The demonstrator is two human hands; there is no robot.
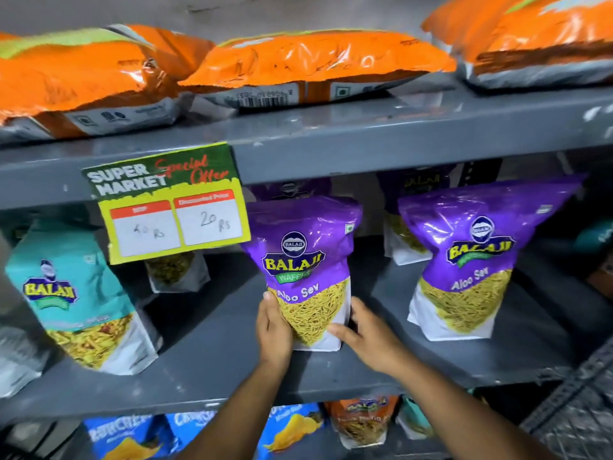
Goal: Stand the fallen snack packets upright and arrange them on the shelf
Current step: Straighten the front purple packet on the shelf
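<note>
A purple Aloo Sev packet (303, 260) stands upright in the middle of the grey middle shelf (212, 366). My left hand (273, 330) presses against its lower left side and my right hand (368, 336) against its lower right corner, so both hands hold it. A second purple Aloo Sev packet (471, 260) stands upright to the right. Two more purple packets (409, 220) stand behind, partly hidden. A teal packet (79, 300) stands leaning at the left. On the top shelf several orange packets (298, 64) lie flat.
A "Super Market Special Offer" price card (172, 207) hangs from the upper shelf edge, hiding part of a small packet (175, 270) behind it. Blue and orange packets (292, 429) fill the shelf below. A dark metal upright (577, 410) is at the lower right.
</note>
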